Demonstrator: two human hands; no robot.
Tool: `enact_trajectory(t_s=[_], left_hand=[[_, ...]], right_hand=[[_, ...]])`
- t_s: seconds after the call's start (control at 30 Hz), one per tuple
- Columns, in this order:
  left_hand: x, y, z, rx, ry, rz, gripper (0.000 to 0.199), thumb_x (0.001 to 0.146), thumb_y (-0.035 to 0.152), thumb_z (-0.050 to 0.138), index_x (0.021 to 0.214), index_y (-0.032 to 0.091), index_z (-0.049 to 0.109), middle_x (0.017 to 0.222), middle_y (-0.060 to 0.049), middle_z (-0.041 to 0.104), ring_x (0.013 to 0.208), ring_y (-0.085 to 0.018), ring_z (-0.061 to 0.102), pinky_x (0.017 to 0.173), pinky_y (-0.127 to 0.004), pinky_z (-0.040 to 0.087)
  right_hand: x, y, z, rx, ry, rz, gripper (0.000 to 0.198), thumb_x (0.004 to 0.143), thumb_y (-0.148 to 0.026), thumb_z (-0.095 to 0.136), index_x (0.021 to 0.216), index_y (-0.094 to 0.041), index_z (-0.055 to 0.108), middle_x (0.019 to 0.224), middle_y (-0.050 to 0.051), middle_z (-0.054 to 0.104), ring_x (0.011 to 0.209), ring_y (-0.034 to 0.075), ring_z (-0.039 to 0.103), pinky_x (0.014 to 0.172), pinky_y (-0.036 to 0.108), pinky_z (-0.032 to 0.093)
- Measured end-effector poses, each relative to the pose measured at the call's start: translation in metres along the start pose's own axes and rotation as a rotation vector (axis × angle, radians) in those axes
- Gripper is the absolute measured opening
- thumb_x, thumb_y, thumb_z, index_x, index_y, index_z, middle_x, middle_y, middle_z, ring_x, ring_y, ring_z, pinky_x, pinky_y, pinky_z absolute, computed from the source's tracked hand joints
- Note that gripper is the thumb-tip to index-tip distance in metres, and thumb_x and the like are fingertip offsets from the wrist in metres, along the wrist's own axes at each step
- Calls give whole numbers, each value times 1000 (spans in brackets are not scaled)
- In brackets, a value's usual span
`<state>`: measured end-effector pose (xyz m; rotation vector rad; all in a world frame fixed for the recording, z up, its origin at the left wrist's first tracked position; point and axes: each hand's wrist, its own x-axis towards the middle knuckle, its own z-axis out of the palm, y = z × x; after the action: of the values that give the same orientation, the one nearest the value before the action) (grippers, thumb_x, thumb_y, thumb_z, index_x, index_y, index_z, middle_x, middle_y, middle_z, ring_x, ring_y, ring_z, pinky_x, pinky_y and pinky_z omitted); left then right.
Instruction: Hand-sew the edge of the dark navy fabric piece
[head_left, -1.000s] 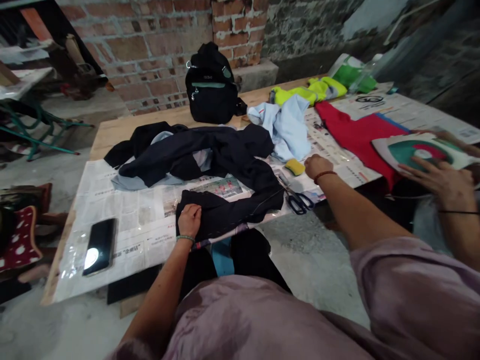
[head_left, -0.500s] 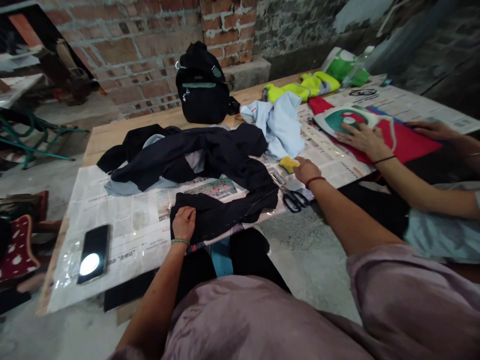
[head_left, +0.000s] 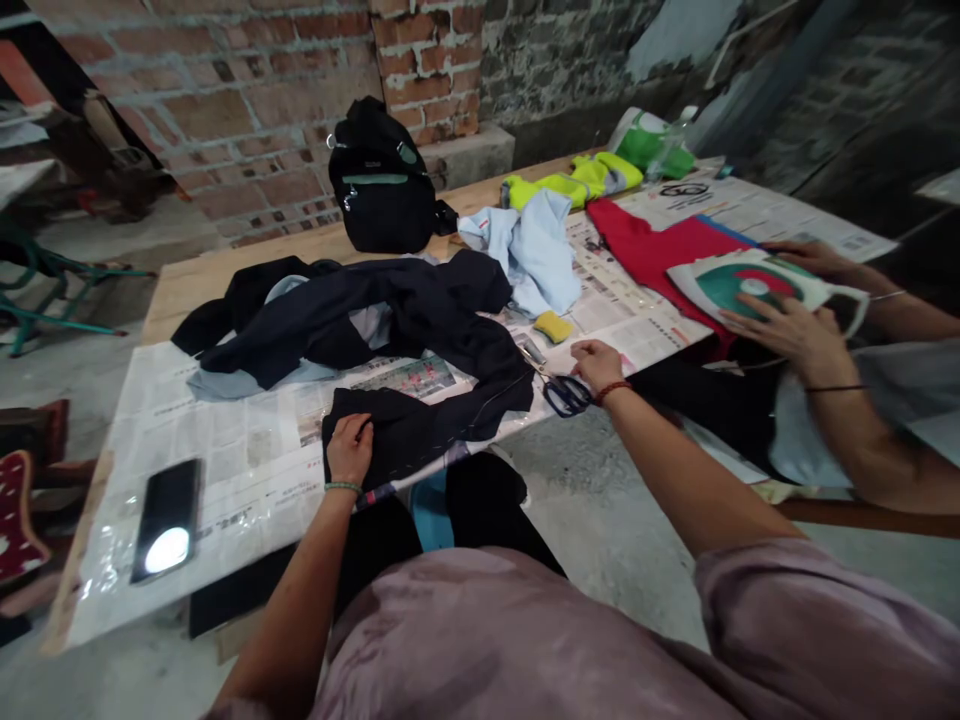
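Note:
A dark navy garment (head_left: 420,420) lies spread near the front edge, with a pale line of stitches along one part. My left hand (head_left: 350,447) is closed on its left end, fingers bent over the cloth. My right hand (head_left: 600,364) hovers at the table edge with thumb and fingertips pressed together; anything between them is too small to make out. Beside it lie scissors (head_left: 564,393) with dark handles, partly over the edge. A small yellow sponge (head_left: 553,326) sits just beyond, apart from my fingers.
Newspaper under clear plastic covers the wooden table (head_left: 240,440). A phone (head_left: 166,520) lies at left, a black backpack (head_left: 384,190) at the back, light blue cloth (head_left: 544,255) in the middle. At right, a co-worker's hands hold an iron (head_left: 757,285) near red cloth (head_left: 637,245).
My right hand has let go of the yellow sponge and drawn back toward me, beside the scissors. The co-worker's iron has moved right, toward that person. My left hand stays on the garment.

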<state>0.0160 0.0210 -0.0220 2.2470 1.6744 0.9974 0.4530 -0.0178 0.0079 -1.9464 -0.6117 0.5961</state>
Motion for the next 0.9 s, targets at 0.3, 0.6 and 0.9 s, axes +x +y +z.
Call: enact_trajectory(t_s=[0.3, 0.6, 0.9], left_hand=[[1, 1, 1, 19, -6, -11, 20, 77, 24, 48, 89, 18, 64, 95, -7, 60, 89, -18, 56, 79, -30, 45], [3, -1, 0, -7, 7, -7, 21, 77, 25, 48, 91, 17, 62, 95, -8, 59, 87, -18, 55, 80, -32, 45], [-31, 92, -36, -585, -213, -403, 36, 76, 44, 50, 97, 16, 59, 91, -7, 57, 66, -13, 54, 55, -25, 44]], right_hand=[[17, -53, 62, -1054, -330, -288, 31, 71, -22, 56, 97, -7, 63, 102, 18, 60, 95, 24, 56, 79, 30, 43], [-3, -78, 74, -1053, -329, -351, 33, 74, -17, 51, 105, -11, 59, 108, 15, 56, 97, 23, 54, 79, 29, 43], [-179, -28, 26, -457, -280, -1379, 19, 81, -17, 44, 88, -22, 62, 89, 4, 58, 75, 11, 51, 67, 21, 40]])
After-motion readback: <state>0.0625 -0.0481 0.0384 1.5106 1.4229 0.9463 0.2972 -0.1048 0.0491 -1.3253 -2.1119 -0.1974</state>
